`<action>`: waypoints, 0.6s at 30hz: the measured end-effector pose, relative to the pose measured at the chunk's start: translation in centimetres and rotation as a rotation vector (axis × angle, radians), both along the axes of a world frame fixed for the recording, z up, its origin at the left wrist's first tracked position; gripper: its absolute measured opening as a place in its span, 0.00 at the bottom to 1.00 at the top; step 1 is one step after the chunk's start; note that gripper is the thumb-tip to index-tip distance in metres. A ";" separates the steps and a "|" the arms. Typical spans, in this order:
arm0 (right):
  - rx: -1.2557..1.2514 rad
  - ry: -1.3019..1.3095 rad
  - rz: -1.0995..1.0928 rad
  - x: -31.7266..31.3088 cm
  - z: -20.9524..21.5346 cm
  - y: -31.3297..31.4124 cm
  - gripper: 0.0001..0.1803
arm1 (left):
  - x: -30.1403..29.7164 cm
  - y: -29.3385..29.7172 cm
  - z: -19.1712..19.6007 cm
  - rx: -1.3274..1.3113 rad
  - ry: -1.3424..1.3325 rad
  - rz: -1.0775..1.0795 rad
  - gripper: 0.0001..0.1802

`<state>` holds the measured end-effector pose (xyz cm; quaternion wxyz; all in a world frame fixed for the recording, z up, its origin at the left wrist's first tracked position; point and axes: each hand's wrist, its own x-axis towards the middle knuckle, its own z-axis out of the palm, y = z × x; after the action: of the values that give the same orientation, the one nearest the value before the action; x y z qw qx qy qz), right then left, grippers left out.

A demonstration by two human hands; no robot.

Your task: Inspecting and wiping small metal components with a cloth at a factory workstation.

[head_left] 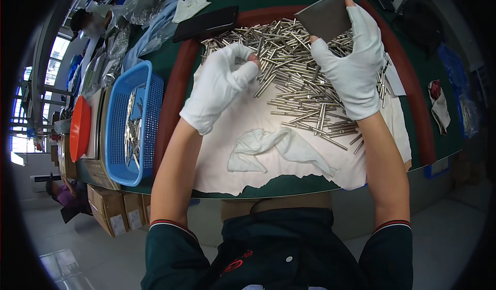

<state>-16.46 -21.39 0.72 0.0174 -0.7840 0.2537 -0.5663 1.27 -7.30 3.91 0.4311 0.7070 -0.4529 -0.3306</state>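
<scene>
We see a heap of slim metal pins (294, 78) spread on a white cloth (227, 161) under and between both gloved hands. The left hand (219, 86) is curled nearly closed, thumb and fingertips pinching one pin at the heap's near-left edge. The right hand (354, 65) grips a flat grey square plate (324, 16) by its edge — fingers wrapped, held tilted above the pins. A crumpled white rag (268, 148) lies nearer us than the hands. Left of the left hand sits a blue plastic basket (147, 130) holding more pins; beyond it, a dark flat tray (206, 24) and a spare white glove (191, 3).
</scene>
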 end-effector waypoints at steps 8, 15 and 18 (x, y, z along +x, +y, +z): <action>0.006 0.086 0.094 0.6 0.3 1.6 0.41 | 1.5 4.1 -3.3 -0.197 0.829 -0.015 0.32; 0.005 0.190 0.182 1.0 -0.5 2.9 0.44 | 0.1 4.5 -3.6 -0.182 0.724 0.069 0.35; 0.025 0.233 0.247 1.3 -0.4 3.9 0.45 | 0.0 4.6 -3.2 -0.189 0.711 0.118 0.35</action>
<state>-15.19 -17.54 0.33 0.0670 -0.8693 0.1630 -0.4618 1.24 -2.75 0.71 0.6432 0.5300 -0.2620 -0.4866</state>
